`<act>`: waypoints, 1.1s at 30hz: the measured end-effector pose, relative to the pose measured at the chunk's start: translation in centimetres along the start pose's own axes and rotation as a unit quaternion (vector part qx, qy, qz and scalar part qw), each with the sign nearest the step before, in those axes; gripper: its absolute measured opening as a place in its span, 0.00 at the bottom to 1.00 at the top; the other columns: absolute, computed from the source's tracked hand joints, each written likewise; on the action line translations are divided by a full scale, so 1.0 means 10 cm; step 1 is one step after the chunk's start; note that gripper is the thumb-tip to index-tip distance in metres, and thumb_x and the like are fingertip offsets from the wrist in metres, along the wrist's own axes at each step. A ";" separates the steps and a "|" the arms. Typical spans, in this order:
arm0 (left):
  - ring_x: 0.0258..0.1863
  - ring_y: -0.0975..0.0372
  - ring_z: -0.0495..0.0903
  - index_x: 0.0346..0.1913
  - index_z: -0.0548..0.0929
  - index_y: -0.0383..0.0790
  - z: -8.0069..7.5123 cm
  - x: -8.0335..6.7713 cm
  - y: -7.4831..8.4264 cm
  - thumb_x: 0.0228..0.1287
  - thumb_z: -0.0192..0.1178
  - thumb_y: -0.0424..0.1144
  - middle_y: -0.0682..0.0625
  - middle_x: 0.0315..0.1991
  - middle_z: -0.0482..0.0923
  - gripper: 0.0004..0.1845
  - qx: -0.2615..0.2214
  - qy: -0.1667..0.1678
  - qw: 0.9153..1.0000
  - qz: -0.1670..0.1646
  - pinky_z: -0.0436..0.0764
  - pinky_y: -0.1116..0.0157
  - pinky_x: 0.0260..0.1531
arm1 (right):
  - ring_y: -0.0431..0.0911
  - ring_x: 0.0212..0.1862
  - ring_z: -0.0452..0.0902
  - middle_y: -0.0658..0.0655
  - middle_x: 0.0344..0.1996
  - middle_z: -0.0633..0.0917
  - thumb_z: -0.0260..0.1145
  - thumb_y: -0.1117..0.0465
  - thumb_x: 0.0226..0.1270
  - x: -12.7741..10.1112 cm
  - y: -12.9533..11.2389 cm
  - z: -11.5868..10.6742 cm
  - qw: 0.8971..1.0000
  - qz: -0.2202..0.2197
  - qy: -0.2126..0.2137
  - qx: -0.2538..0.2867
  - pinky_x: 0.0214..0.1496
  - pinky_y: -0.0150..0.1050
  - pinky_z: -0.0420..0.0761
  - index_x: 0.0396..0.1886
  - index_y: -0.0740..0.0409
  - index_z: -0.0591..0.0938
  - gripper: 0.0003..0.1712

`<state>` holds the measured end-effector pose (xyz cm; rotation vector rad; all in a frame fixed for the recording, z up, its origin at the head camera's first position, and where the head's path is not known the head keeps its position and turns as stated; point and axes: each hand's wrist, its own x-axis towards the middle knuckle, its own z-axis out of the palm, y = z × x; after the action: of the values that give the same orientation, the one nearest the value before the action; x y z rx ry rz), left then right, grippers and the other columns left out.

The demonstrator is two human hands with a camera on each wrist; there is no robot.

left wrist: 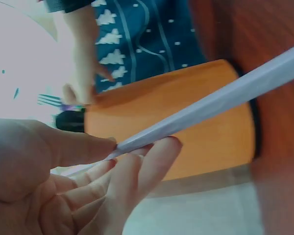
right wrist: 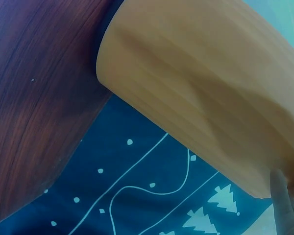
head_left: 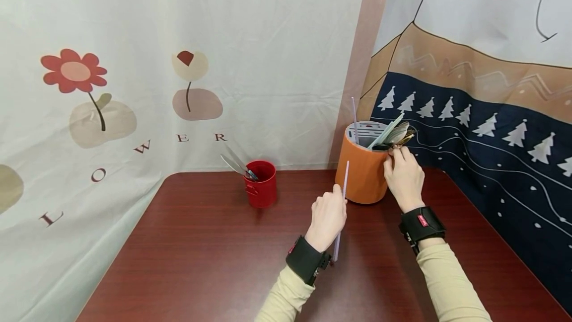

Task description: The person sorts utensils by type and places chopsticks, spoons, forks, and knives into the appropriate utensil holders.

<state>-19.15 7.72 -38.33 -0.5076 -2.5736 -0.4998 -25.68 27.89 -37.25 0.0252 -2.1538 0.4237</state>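
My left hand pinches a pale purple chopstick between thumb and fingertips, in front of the orange utensil holder. Close up in the left wrist view, the chopstick slants across the holder's side. At the holder's right rim is my right hand, its fingertips beside the spoons; I cannot tell whether they grip anything. In the right wrist view a finger lies by the rim. A second purple chopstick and light green handles stand in the holder.
A red cup holding silver-bladed utensils stands left of the holder, near the back edge of the dark red-brown table. Printed cloth hangs behind the table and along its right side.
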 end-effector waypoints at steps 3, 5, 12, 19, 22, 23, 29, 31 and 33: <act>0.16 0.58 0.80 0.32 0.72 0.42 -0.14 0.07 0.05 0.65 0.60 0.43 0.51 0.19 0.79 0.10 -0.012 0.026 0.999 0.014 0.67 0.70 0.09 | 0.63 0.35 0.76 0.64 0.38 0.79 0.56 0.63 0.67 0.00 0.00 0.00 1.000 0.000 0.000 0.000 0.31 0.60 0.75 0.40 0.66 0.81 0.11; 0.17 0.59 0.80 0.34 0.72 0.42 -0.23 0.12 0.08 0.66 0.59 0.43 0.51 0.20 0.79 0.10 -0.030 0.041 0.999 0.018 0.66 0.71 0.10 | 0.63 0.35 0.76 0.64 0.38 0.79 0.56 0.63 0.67 0.00 0.00 0.00 1.000 0.000 0.000 0.000 0.31 0.60 0.75 0.40 0.66 0.81 0.11; 0.19 0.60 0.80 0.40 0.73 0.41 -0.48 0.33 0.17 0.69 0.55 0.42 0.52 0.25 0.79 0.07 -0.098 0.118 0.987 0.049 0.70 0.75 0.14 | 0.63 0.35 0.76 0.64 0.38 0.80 0.56 0.63 0.67 0.00 0.00 -0.01 1.000 -0.003 0.004 0.001 0.30 0.60 0.75 0.39 0.66 0.81 0.11; 0.24 0.63 0.82 0.43 0.75 0.39 -0.63 0.52 0.22 0.70 0.54 0.40 0.51 0.31 0.80 0.08 -0.143 0.178 0.971 0.073 0.78 0.75 0.23 | 0.63 0.36 0.76 0.64 0.37 0.80 0.57 0.62 0.68 0.00 0.00 0.00 1.000 -0.004 0.006 0.000 0.30 0.61 0.75 0.40 0.66 0.81 0.11; 0.25 0.63 0.82 0.43 0.74 0.37 -0.69 0.58 0.23 0.70 0.54 0.39 0.49 0.32 0.80 0.08 -0.165 0.194 0.963 0.083 0.80 0.75 0.25 | 0.63 0.35 0.76 0.64 0.37 0.80 0.57 0.62 0.68 0.00 0.01 0.01 1.000 -0.005 0.008 0.001 0.30 0.60 0.75 0.40 0.66 0.81 0.12; 0.24 0.63 0.81 0.43 0.74 0.37 -0.71 0.60 0.23 0.70 0.53 0.39 0.49 0.32 0.80 0.08 -0.176 0.199 0.960 0.085 0.80 0.75 0.26 | 0.63 0.35 0.76 0.64 0.37 0.80 0.56 0.62 0.68 0.00 0.01 0.01 1.000 -0.005 0.009 0.001 0.30 0.60 0.75 0.39 0.66 0.81 0.12; 0.26 0.63 0.82 0.45 0.73 0.36 -0.78 0.70 0.25 0.72 0.51 0.38 0.47 0.34 0.79 0.08 -0.214 0.231 0.943 0.108 0.80 0.76 0.29 | 0.62 0.35 0.76 0.64 0.37 0.80 0.56 0.62 0.67 0.00 0.02 0.02 1.000 -0.005 0.008 0.003 0.30 0.60 0.74 0.39 0.66 0.81 0.12; 0.26 0.63 0.82 0.44 0.74 0.35 -0.79 0.73 0.26 0.71 0.51 0.38 0.47 0.34 0.79 0.08 -0.215 0.244 0.938 0.115 0.80 0.76 0.29 | 0.62 0.36 0.76 0.64 0.38 0.80 0.56 0.62 0.68 0.01 0.02 0.02 1.000 -0.005 0.007 0.002 0.31 0.60 0.74 0.39 0.67 0.81 0.12; 0.26 0.63 0.82 0.44 0.74 0.35 -0.78 0.78 0.27 0.71 0.51 0.37 0.47 0.33 0.79 0.07 -0.213 0.255 0.935 0.124 0.80 0.76 0.29 | 0.62 0.36 0.76 0.64 0.37 0.79 0.56 0.62 0.68 0.01 0.02 0.02 1.000 -0.005 0.006 0.002 0.31 0.60 0.75 0.40 0.67 0.81 0.12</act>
<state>-21.56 8.74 -27.24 -0.7245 -1.8745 -0.9632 -25.89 28.01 -37.36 0.0362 -2.1393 0.4204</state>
